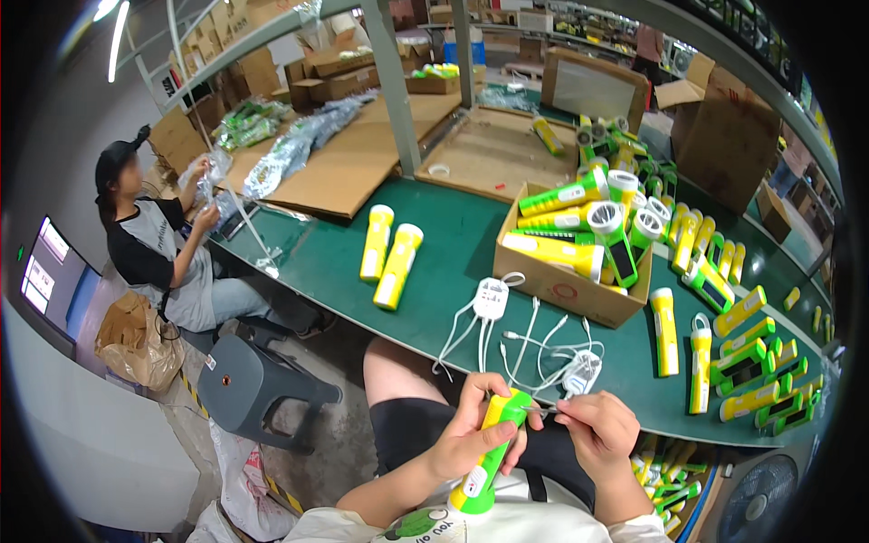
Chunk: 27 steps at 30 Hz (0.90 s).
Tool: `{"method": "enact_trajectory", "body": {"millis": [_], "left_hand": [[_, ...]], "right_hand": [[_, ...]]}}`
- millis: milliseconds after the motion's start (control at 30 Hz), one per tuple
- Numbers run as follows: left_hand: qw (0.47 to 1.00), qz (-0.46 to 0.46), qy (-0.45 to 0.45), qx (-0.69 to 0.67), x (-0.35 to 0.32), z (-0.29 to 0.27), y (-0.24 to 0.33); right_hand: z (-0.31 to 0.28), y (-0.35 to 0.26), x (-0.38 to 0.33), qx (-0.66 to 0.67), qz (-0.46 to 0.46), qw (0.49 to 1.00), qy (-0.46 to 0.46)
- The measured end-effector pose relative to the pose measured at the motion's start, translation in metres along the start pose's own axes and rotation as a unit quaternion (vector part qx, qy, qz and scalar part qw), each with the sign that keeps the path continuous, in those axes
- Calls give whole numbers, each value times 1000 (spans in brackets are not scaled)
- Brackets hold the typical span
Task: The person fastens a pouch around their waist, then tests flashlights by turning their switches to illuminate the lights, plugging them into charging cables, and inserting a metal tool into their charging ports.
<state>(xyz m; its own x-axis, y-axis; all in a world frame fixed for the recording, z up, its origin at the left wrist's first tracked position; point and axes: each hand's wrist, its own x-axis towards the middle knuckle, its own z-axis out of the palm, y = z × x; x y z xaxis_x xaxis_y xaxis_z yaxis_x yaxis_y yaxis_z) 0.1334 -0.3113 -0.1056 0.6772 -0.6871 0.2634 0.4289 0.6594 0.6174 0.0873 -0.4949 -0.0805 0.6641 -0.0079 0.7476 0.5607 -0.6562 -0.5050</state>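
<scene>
My left hand grips a green and yellow flashlight held upright over my lap. My right hand pinches a thin white cable plug right at the flashlight's upper end. White charging cables lie tangled on the green table just beyond my hands. Two yellow flashlights lie side by side further out on the table.
An open cardboard box holds several green and yellow flashlights. More flashlights lie in rows at the right. A seated person works at the left, by a grey stool. Flat cardboard sheets cover the far table. A fan stands at the lower right.
</scene>
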Motion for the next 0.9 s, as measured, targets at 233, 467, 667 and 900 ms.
{"method": "enact_trajectory", "body": {"millis": [233,467,667,900], "left_hand": [[981,1,90,171,-5,4,1],[967,14,78,243,2,2,-7],[926,-76,140,343,-2,4,-7],[897,-83,49,432,5,-6,-4]], "right_hand": [[3,12,-2,0,-43,999,-27],[-4,26,-16,-24,-29,999,-26],[-8,20,-15,-130,-120,982,-60],[-5,20,-27,-103,-81,990,-44]]}}
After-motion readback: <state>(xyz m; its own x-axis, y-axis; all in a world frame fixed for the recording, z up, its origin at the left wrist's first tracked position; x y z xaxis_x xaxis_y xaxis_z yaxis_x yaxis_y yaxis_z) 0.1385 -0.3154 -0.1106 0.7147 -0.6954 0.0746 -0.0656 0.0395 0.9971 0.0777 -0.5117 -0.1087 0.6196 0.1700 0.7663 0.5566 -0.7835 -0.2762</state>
